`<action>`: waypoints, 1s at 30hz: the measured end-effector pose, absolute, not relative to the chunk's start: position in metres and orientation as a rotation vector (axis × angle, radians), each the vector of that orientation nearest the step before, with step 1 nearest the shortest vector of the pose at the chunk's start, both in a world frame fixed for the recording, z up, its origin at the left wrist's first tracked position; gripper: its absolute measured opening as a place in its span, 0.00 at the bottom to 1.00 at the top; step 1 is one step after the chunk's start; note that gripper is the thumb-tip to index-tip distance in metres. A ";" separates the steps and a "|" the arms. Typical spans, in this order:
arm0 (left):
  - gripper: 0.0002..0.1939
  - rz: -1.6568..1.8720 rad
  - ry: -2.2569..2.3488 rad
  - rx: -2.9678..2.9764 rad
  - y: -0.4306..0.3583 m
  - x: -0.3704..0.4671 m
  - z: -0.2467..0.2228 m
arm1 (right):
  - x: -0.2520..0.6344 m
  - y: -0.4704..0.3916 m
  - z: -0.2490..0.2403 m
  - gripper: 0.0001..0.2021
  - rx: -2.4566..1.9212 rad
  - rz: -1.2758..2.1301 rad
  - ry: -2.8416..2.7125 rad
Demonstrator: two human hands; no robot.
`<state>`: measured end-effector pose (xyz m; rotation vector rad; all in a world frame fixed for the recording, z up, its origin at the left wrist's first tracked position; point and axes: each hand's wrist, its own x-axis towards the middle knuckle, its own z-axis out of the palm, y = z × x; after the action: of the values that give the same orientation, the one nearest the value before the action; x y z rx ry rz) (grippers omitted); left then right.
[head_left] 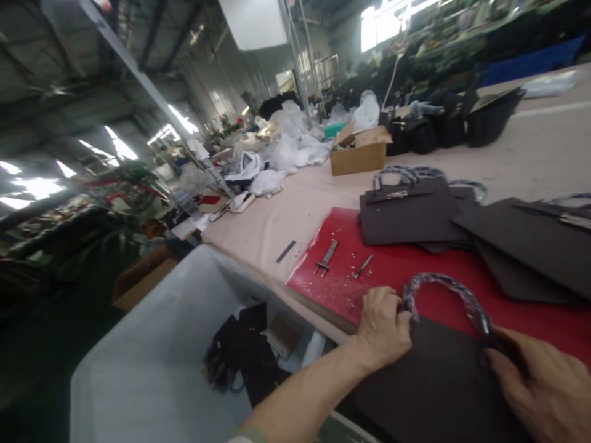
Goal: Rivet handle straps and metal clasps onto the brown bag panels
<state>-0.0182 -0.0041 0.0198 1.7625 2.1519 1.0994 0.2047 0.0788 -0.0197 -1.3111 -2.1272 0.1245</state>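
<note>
The dark panel (443, 375) is at the lower right of the frame, its lower part cut off by the frame's edge. Its top edge slopes from the left hand (384, 323) down to the right hand (538, 378), so it lies between the two, neither clearly nearer. The plastic-wrapped handle (446, 281) arches above that edge. The left hand is clenched about the handle's left foot; the right grasps the panel near the other foot, thumb on the front. Whether the panel rests on anything I cannot tell.

Beyond, on the red mat (392, 261), lie a pronged tool (329, 253) and a smaller tool (364, 265) amid tiny bits. Stacked bags (406, 215) at the mat's far side, with more panels (530, 246) at the right, crowd the space behind the handle. A strip (286, 251) lies on the table (268, 227). Lower left, the grey bin (133, 344) sits below the left forearm, dark pieces inside.
</note>
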 end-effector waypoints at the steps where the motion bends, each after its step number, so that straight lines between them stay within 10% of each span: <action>1: 0.05 1.157 2.136 1.746 -0.008 -0.020 0.020 | 0.204 0.079 -0.020 0.18 -1.278 0.111 -2.155; 30: 0.11 0.061 2.725 0.922 0.009 -0.316 0.066 | 0.206 0.071 -0.006 0.20 -1.117 -0.025 -2.212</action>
<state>-0.3160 0.0087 0.0663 0.9216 2.7246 0.0608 0.2058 0.0715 -0.0056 -1.1170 -2.2116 -0.0249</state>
